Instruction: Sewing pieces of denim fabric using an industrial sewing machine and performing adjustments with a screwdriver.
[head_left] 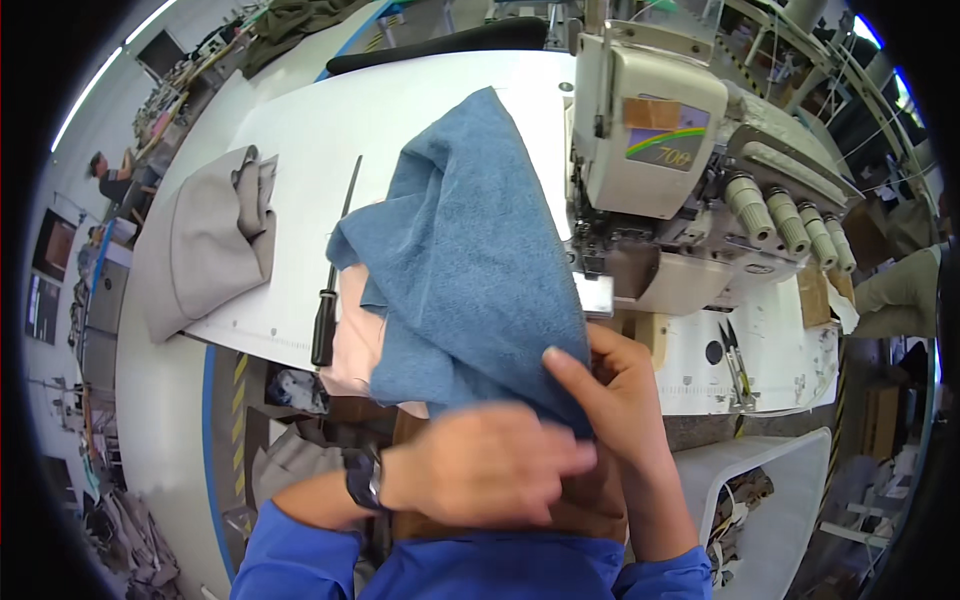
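Observation:
A blue cloth piece [480, 230], with a suede or denim look, lies folded over the white table in front of the sewing machine. My right hand [620, 390] pinches its right edge near the front, thumb on top and fingers underneath. Over the near end of the cloth passes my left hand [490, 465], with a dark watch on the wrist. Motion smears its fingers, so I cannot tell whether they hold the cloth. Pale pink material [355, 330] shows from beneath the cloth's left side.
An overlock sewing machine [650, 130] stands right of the cloth. A black-handled screwdriver [323, 330] lies to the left, beyond it folded grey material [205, 235]. Tweezers [735, 360] rest at the right. A white bin [770, 500] with scraps stands below.

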